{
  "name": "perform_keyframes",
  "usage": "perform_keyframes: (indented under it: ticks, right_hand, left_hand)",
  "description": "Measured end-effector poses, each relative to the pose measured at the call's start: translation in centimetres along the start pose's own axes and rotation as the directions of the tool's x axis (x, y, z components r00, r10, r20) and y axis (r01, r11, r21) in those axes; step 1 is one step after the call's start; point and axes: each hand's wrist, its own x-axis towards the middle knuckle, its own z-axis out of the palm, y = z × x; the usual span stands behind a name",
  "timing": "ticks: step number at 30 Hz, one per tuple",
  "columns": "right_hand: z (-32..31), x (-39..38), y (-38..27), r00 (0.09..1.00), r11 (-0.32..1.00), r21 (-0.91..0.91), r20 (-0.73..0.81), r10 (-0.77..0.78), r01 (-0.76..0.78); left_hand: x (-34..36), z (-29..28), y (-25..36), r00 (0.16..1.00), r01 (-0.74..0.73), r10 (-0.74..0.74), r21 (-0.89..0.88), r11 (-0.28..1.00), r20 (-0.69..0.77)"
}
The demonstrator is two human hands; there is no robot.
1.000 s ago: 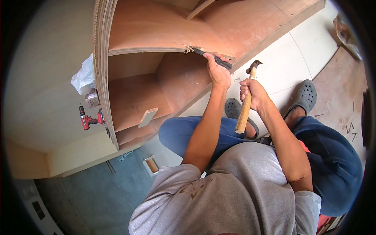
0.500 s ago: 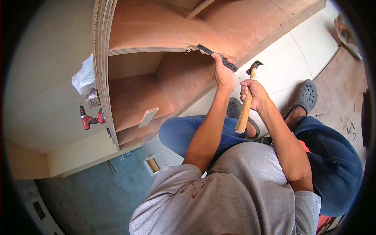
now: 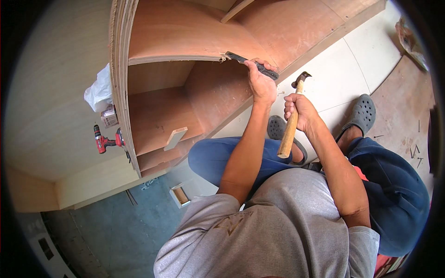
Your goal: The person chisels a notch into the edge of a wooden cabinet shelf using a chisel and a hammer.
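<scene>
My left hand (image 3: 262,88) is closed around a dark, flat chisel (image 3: 267,71). The chisel's far end reaches the front edge of a plywood shelf (image 3: 176,59), where splintered wood curls (image 3: 223,58) stick out. In my right hand (image 3: 302,111) is a claw hammer (image 3: 288,139), gripped partway up its pale wooden handle. The hammer's dark metal head points away from me, to the right of the chisel and apart from it.
The open plywood cabinet (image 3: 157,113) fills the area ahead, with a small wood block (image 3: 175,138) inside. Left of its side panel are a red drill (image 3: 105,140) and a white plastic bag (image 3: 99,90). Several nails (image 3: 414,150) lie on a brown board (image 3: 394,102) at right.
My left hand and the chisel have shifted slightly left along the shelf edge, bringing the chisel's end closer to the splintered spot. The right hand and hammer stay put.
</scene>
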Motion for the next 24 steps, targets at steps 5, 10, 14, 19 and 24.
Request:
perform_keyframes:
  ticks: [5,10,14,19,24]
  right_hand:
    - [1.1,-0.7,-0.1,1.000,0.996,0.090,0.025,0.004,-0.006]
    - [3.0,-3.3,0.1,0.956,0.989,-0.114,0.267,0.122,-0.094]
    - [2.7,-2.8,-0.6,0.988,0.991,-0.134,0.148,0.036,-0.016]
    - [0.6,-0.8,-1.2,0.997,0.994,0.089,-0.042,-0.064,0.068]
    - [2.1,-3.4,-1.6,0.975,0.955,-0.293,0.219,0.026,0.041]
  left_hand:
    - [0.0,0.6,0.2,1.000,0.013,-0.014,-0.046,0.999,-0.005]
    - [0.4,0.6,0.1,1.000,0.004,-0.001,-0.104,0.995,0.028]
    - [0.6,0.8,-0.3,0.998,-0.035,0.040,-0.101,0.994,0.040]
    - [1.0,1.3,-0.7,0.997,-0.072,0.076,-0.127,0.989,0.030]
    - [1.6,1.6,-1.1,0.991,-0.098,0.110,-0.155,0.983,0.070]
